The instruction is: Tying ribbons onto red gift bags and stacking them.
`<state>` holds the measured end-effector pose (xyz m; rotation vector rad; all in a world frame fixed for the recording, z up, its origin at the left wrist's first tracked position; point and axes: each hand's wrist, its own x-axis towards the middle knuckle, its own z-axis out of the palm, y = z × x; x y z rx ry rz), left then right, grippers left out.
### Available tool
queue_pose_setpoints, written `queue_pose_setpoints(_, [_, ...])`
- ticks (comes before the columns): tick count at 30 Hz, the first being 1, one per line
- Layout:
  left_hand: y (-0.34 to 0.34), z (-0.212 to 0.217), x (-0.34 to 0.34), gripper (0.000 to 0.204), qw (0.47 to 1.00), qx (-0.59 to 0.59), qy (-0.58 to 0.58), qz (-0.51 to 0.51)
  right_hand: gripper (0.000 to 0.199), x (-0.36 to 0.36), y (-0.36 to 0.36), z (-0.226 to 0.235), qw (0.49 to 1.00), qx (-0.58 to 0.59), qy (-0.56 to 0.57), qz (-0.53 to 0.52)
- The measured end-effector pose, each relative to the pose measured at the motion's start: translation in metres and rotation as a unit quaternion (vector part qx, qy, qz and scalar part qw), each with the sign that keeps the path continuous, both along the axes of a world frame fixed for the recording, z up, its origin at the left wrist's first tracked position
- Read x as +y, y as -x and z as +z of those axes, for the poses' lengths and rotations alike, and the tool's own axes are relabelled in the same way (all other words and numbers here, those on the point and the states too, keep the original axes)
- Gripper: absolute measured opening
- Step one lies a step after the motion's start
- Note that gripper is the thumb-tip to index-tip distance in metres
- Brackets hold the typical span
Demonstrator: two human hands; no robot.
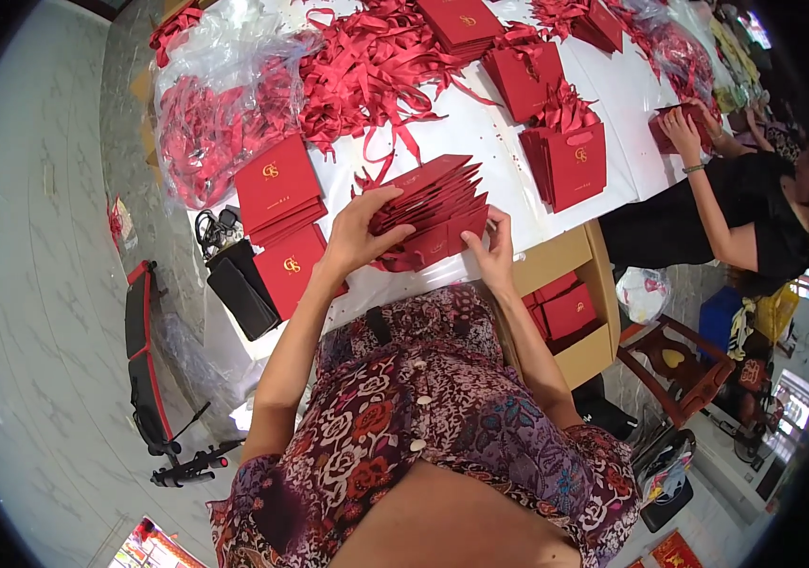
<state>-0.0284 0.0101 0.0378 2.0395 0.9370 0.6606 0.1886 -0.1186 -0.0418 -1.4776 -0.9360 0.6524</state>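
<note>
Steadying a fanned stack of red paper bags [437, 204], the person's two hands are working near the front edge of the white desk [622, 123]. The left hand [359, 232] is curving around the stack's left end, thumb and fingers spread apart; whether it is pressing tight, I cannot tell. The right hand [491, 248] is pinching the near right corner, its thumb lying on the front face.

Just right of the person, an open cardboard box [584, 364] is standing beside the desk's front edge and holding more red bags [570, 314]. At the far left, a clear plastic bag [234, 62] is bulging with red ribbons, and a loose ribbon heap [366, 80] is spreading beside it.

Two piles of red bags [276, 189] are crowding the left hand's side, with a black pouch [245, 293] lying beside them near the desk's left edge. On the right, a strip of bare white desk is separating the fanned stack from an upright bag group [575, 166]. Beyond that, a co-worker's hands [684, 133] are holding another red bag.
</note>
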Motion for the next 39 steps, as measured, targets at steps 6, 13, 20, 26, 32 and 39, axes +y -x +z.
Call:
queue_pose_setpoints(6, [0.0, 0.005, 0.004, 0.05, 1.0, 0.006, 0.003, -0.014, 0.035, -0.01, -0.016, 0.003, 0.971, 0.22, 0.022, 0.092])
queue_pose_setpoints(13, [-0.001, 0.003, 0.001, 0.048, 1.0, 0.006, 0.03, 0.003, 0.026, -0.022, -0.044, 0.0, 0.942, 0.097, 0.138, 0.291])
queue_pose_setpoints(20, [-0.004, 0.002, 0.002, 0.047, 0.994, -0.016, 0.108, 0.009, 0.042, 0.009, -0.007, -0.005, 0.97, 0.2, 0.019, 0.138])
queue_pose_setpoints(26, [-0.003, 0.002, 0.0, 0.046, 0.992, -0.022, 0.125, 0.022, 0.042, 0.012, 0.0, -0.001, 0.969, 0.224, -0.038, 0.093])
queue_pose_setpoints(32, [-0.001, 0.001, 0.008, 0.045, 0.996, -0.016, 0.09, -0.014, 0.036, 0.004, -0.017, 0.005, 0.959, 0.207, 0.065, 0.184])
queue_pose_setpoints(39, [-0.002, -0.002, 0.013, 0.043, 0.995, -0.014, 0.098, -0.027, 0.025, 0.003, -0.032, 0.024, 0.922, 0.226, 0.115, 0.293])
